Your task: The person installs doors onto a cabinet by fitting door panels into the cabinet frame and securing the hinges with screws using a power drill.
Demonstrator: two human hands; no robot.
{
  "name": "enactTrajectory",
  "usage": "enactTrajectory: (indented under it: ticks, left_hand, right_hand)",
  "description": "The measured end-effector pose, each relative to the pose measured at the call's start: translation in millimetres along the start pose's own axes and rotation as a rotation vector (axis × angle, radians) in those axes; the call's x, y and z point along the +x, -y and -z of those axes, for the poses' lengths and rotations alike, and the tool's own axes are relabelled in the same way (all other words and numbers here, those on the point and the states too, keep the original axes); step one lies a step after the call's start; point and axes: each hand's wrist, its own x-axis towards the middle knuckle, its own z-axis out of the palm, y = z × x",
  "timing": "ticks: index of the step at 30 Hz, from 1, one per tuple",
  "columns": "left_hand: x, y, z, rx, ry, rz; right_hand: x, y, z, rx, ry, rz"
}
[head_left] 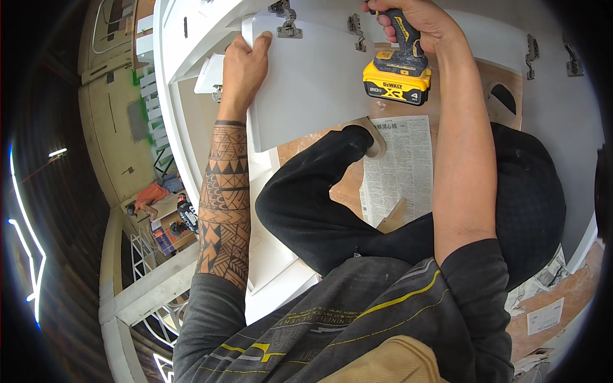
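My left hand [248, 67] grips the edge of a white cabinet door [313, 89], its thumb on the face and the fingers behind the edge. Metal hinges [289, 25] sit along the door's far side, close to that hand. In my right hand [434, 25] is a yellow and black cordless drill [402, 45], held by its handle. Its battery pack [396, 83] points toward me. The drill's front end lies beyond the picture's upper edge, so its tip is hidden. Another metal hinge [356, 32] shows between the door and the drill.
My bent legs [313, 185] in black trousers rest over a wooden board with a printed newspaper sheet [402, 159] on it. More hinges [531, 56] are on the white panel at right. A person [150, 193] is beside a bench at far left. White frame bars [153, 293] stand lower left.
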Motion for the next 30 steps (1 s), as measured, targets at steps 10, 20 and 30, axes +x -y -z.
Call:
enactTrajectory:
  ticks: [10, 20, 30]
  left_hand:
    - [4, 9, -1, -0.042, 0.001, -0.019]
    - [4, 10, 0, 0.002, -0.001, -0.022]
    - [5, 16, 0, -0.008, -0.007, -0.017]
  right_hand:
    - [-3, 4, -7, -0.057, -0.044, -0.033]
    - [-8, 13, -19, -0.100, -0.090, -0.084]
    - [5, 4, -15, -0.066, -0.058, -0.102]
